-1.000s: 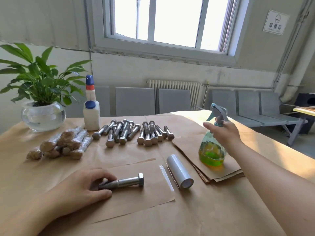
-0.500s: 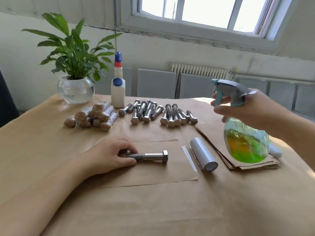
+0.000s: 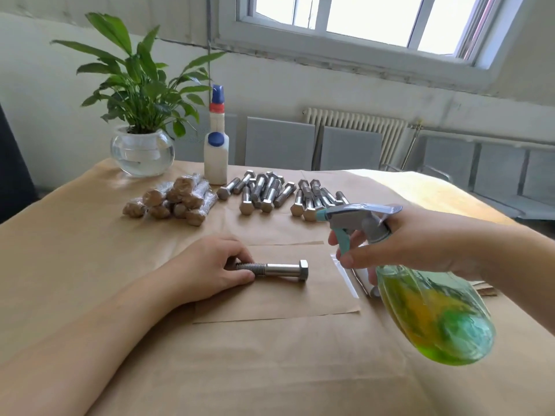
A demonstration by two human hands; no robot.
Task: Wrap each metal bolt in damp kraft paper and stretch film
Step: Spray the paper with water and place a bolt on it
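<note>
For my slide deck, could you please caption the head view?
Left hand pins a bolt on kraft paper while right hand aims a spray bottle.

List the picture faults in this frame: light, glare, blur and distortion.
Head view: the window is blown out white; sunlight washes out the table's far right corner; the spray bottle in the right hand is smeared by motion blur; wide-angle bending tilts the walls and window frame; the bolt under the left hand stays sharp.

Bolt on paper sheet
</note>
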